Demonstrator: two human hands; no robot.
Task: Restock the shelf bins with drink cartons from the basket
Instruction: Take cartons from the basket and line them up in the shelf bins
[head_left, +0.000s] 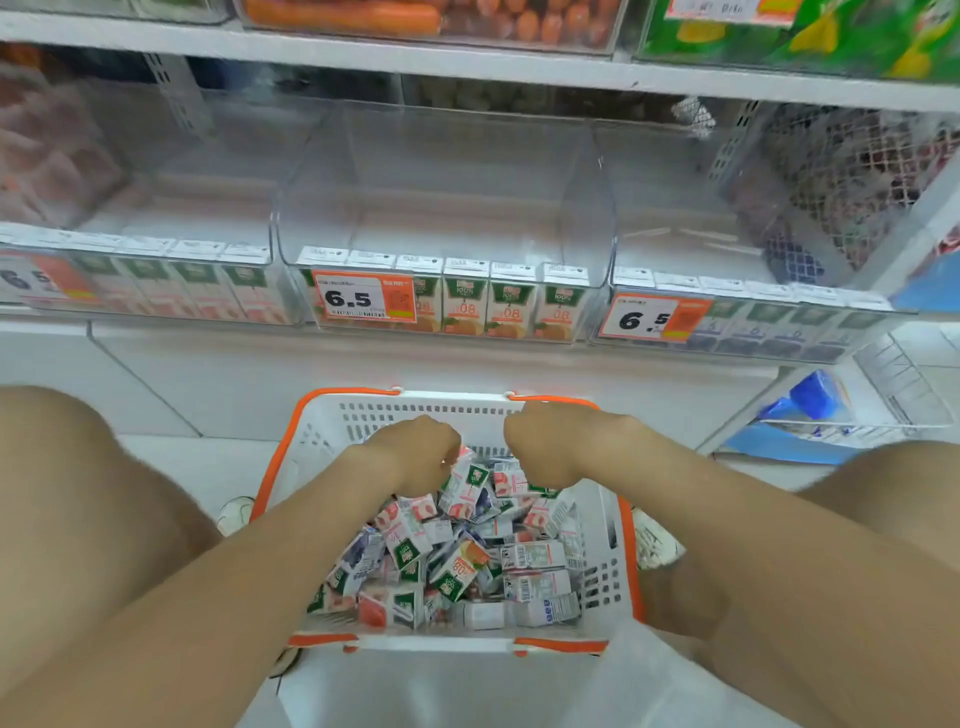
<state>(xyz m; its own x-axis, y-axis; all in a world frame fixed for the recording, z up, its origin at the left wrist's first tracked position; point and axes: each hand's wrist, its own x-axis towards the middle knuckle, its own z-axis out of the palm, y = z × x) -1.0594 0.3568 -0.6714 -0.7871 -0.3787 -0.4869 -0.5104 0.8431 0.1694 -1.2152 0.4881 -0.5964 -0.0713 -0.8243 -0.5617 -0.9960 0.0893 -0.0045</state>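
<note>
A white basket with orange handles (618, 566) stands on the floor between my knees, filled with several small drink cartons (457, 561) lying jumbled. My left hand (415, 452) reaches into the far end of the pile, fingers curled down around a carton (465, 480). My right hand (545, 447) is beside it, fingers bent over another carton (511, 480); the grip itself is hidden under the knuckles. Above, three clear shelf bins hold a front row of upright cartons: left bin (156, 280), middle bin (447, 208) with orange cartons (514, 304), right bin (753, 317).
Price tags reading 6.5 hang on the middle bin (363, 299) and right bin (654, 318). A higher shelf (467, 62) carries bins of other goods. A wire rack with blue items (852, 410) sits low at the right. My knees flank the basket.
</note>
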